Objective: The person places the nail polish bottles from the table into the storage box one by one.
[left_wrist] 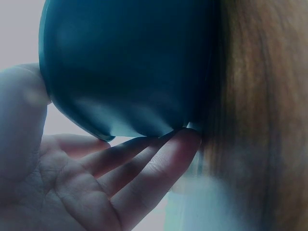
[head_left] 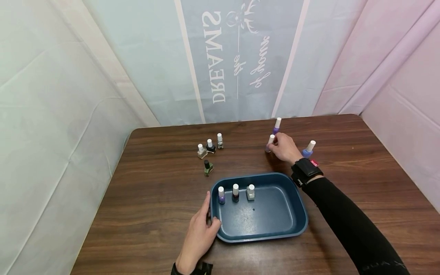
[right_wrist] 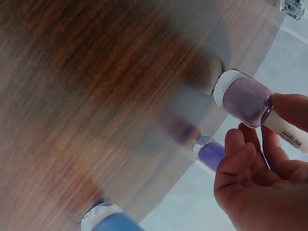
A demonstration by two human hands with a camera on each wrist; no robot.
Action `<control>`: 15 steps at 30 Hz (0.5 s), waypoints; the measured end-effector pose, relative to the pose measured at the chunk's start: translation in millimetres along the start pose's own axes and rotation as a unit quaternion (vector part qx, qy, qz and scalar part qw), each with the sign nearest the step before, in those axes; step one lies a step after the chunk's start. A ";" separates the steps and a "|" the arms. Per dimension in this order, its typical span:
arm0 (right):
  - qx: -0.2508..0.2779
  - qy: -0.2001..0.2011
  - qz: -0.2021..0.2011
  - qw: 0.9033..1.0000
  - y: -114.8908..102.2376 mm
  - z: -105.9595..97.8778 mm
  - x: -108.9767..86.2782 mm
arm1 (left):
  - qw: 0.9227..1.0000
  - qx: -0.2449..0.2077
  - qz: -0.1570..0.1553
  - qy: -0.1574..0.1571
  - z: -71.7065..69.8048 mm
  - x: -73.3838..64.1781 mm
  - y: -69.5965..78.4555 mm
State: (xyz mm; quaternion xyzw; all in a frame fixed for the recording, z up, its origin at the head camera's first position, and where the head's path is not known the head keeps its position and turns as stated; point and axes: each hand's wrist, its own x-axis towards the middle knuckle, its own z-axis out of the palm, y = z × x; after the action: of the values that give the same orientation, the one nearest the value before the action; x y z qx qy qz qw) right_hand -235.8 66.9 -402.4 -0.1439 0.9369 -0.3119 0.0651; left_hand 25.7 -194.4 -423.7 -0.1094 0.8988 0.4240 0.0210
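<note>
**Mauve polish bottle pinched at its neck, beyond the tray's far edge**

Head view: the right hand [head_left: 285, 148] pinches a mauve bottle [head_left: 270, 142] near the table's [head_left: 154, 214] far edge, right of that edge's middle. A purple bottle [head_left: 276, 129] stands farther back; a blue bottle [head_left: 307, 151] sits nearer the far right corner. The left hand [head_left: 199, 231] holds the tray [head_left: 271, 215] at its near left corner, index finger stretched along the left edge. Three white-capped bottles [head_left: 221, 196] stand in a row inside the tray along its far edge, from the far left corner.

Left wrist view: the thumb lies against the rim, fingers against the outer wall, the grip spread wide. The tray looks stiff and light.

Right wrist view: thumb and fingertips nearly close where white cap meets glass; whether the base touches the table I cannot tell. The bottle should be light, rigid, slick and breakable; cap and shoulder together look the surest hold.
</note>
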 end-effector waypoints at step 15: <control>0.007 0.002 -0.016 1.000 -1.5 -1.8 -1.0 | 1.000 -0.003 0.005 -0.004 -0.5 -0.2 -0.6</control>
State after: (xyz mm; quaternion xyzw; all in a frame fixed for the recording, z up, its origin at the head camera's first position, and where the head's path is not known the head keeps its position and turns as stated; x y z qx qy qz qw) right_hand -234.8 67.0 -400.0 -0.1579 0.9324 -0.3197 0.0590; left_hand 26.1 -195.1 -423.8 -0.1035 0.8981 0.4269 0.0221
